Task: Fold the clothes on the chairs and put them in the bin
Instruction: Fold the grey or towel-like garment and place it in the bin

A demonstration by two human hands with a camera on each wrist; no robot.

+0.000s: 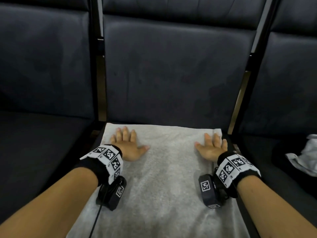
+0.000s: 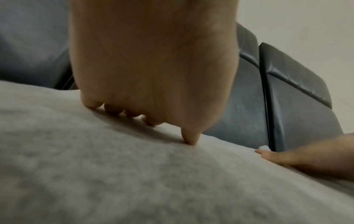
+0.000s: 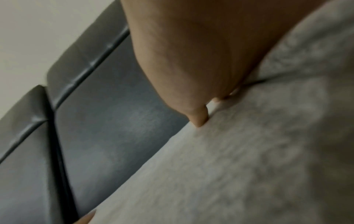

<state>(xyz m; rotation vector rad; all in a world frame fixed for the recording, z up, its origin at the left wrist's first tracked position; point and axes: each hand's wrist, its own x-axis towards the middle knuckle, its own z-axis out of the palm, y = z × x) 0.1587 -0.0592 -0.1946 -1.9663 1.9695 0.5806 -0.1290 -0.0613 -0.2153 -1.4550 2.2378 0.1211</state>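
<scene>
From the head view, a pale grey towel-like cloth (image 1: 159,177) is lying spread over the seat of the middle chair (image 1: 171,74), its far edge reaching the base of the backrest. The left hand (image 1: 127,145) and the right hand (image 1: 211,147) are both pressing flat on its far corners, fingers spread and straight, gripping nothing; this looks like smoothing the cloth so a fold will come out even. Another crumpled light garment (image 1: 303,157) is waiting on the chair to the right, and the bin is not showing in any view. From the left wrist view, the left hand (image 2: 153,68) is bearing down with fingertips (image 2: 189,139) denting the cloth (image 2: 114,174), while the right hand (image 2: 306,159) is resting flat near the cloth's far edge. From the right wrist view, which is blurred, the right hand (image 3: 201,60) is lying on the cloth (image 3: 239,159) beside the dark backrest (image 3: 114,121), thumb tip touching the fabric.
</scene>
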